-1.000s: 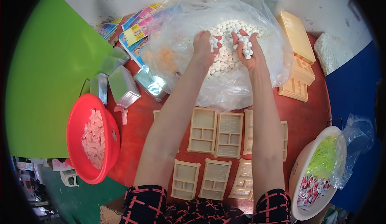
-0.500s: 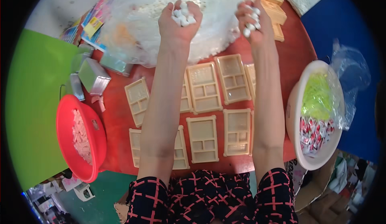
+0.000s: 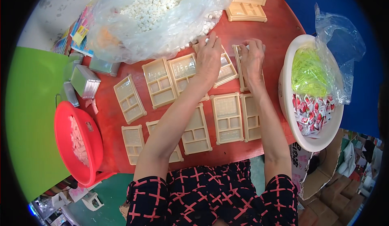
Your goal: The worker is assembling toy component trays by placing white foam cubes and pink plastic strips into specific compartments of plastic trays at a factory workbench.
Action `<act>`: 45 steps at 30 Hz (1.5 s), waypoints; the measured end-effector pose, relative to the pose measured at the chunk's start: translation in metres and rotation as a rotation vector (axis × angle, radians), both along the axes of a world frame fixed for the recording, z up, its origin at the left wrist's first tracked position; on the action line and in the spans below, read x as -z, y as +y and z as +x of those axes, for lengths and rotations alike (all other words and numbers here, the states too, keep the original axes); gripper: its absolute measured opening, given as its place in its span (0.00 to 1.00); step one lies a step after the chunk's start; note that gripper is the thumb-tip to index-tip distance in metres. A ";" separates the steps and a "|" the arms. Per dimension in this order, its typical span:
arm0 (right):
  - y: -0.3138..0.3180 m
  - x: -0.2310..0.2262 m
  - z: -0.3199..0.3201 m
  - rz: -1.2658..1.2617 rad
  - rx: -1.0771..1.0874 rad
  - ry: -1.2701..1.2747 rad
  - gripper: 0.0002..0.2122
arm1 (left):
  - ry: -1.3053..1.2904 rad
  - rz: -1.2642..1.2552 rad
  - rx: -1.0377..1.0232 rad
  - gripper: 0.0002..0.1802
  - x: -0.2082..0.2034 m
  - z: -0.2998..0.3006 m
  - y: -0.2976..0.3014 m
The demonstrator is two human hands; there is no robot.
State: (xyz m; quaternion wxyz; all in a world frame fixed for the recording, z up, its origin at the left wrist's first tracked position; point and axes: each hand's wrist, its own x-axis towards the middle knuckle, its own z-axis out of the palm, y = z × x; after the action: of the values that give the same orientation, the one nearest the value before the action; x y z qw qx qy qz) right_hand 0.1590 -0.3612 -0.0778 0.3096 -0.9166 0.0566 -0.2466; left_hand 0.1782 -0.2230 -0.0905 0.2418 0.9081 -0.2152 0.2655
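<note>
Rows of trays (image 3: 227, 113) on a red table (image 3: 279, 27), with a bulk bag (image 3: 129, 43) of white pieces (image 3: 152, 6) and filled basins (image 3: 284, 84), mark a workshop

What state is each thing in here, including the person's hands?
left hand: palm down over a tray, fingers curled; grip unclear
right hand: palm down over another tray, fingers curled; grip unclear
laid-out trays: face up in rows; the fully visible ones look unfilled
plastic bag: open
white pieces: loose, heaped in the bag
red basin: uncovered, holding pink pieces
white tub: partly draped with clear plastic
</note>
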 end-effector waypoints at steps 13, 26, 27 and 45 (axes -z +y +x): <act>-0.007 0.010 -0.002 -0.169 -0.239 0.069 0.15 | 0.189 0.042 0.263 0.23 0.002 -0.009 0.013; -0.018 0.011 0.009 -0.171 -0.319 -0.043 0.18 | 0.285 0.161 0.227 0.36 -0.004 -0.016 0.007; -0.013 -0.004 0.004 -0.170 -0.332 -0.050 0.18 | 0.318 0.133 0.223 0.36 -0.005 -0.016 0.011; -0.006 -0.033 -0.057 -0.215 -0.099 0.248 0.05 | 0.292 -0.378 0.096 0.09 -0.036 -0.069 0.068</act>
State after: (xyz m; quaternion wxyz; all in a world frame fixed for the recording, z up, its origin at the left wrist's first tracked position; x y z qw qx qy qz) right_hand 0.1018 -0.3671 -0.0448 0.2122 -0.9694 0.0224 -0.1209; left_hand 0.1092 -0.1554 -0.0547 0.4483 0.8642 -0.1675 0.1553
